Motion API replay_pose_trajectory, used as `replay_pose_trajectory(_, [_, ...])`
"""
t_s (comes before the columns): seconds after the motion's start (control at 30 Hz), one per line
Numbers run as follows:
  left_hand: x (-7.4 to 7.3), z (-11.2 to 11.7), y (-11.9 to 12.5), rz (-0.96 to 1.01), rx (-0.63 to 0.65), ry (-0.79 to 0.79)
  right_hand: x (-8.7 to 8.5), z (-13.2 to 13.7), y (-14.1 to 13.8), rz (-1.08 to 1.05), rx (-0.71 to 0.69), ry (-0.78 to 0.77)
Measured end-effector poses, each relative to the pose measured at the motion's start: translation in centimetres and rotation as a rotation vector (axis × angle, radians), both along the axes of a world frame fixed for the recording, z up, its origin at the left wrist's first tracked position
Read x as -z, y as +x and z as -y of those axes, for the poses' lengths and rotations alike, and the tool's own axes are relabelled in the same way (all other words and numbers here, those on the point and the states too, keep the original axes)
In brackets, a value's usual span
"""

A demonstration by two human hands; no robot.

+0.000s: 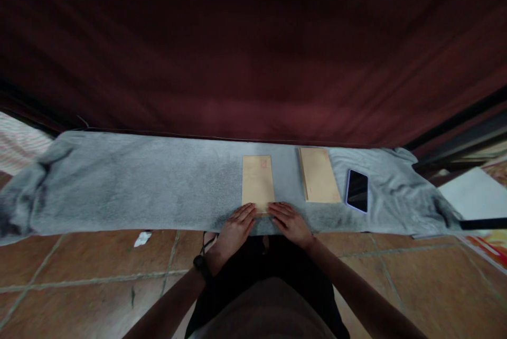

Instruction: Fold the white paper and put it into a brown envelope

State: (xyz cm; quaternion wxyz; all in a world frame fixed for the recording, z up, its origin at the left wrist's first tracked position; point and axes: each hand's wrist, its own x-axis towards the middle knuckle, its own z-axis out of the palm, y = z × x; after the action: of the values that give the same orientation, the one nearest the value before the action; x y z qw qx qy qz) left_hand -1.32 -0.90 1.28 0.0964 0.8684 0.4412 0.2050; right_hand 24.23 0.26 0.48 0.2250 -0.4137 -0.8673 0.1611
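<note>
A brown paper envelope [257,180] with a small red printed mark near its top right corner lies flat on the grey cloth. My left hand [236,225] rests on its lower left corner, fingers stretched out and lying flat. At the lower right corner, my right hand [291,223] touches the paper in the same way, fingers extended. Both hands partly cover the envelope's near edge, and neither grips it. To the right lies a stack of similar brown envelopes [320,175], slightly slanted.
A phone [357,191] with a dark screen lies right of the stack. The grey cloth [138,180] covers a long narrow surface, rumpled at both ends. Behind it hangs a dark red curtain [245,75]. A white scrap [142,238] lies on the tiled floor [99,260].
</note>
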Motion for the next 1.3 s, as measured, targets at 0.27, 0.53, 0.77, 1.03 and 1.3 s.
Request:
replay_pose_trajectory(0.27, [-0.3,-0.7,0.3,0.092,-0.097,0.002,0.8,-0.2,-1.6,-0.117,0.23,-0.002])
replay_pose_trajectory(0.53, [-0.2,-1.0,1.6,0.097,-0.228,0.011,0.1,0.3,-2.9,-0.032,0.363,0.049])
replay_pose_trajectory(0.77, [0.6,0.4,1.3,-0.122,-0.111,0.029,0.5,3.8,-6.7,0.074,0.191,0.101])
replay_pose_trajectory(1.03, [0.6,2.1,0.3,-0.132,-0.134,0.052,0.3,4.4,-5.8,0.157,0.249,0.095])
replay_pose_trajectory(1.3, [0.7,2.7,-0.3,-0.125,-0.191,0.068,-0.2,4.2,-2.4,0.178,0.28,0.112])
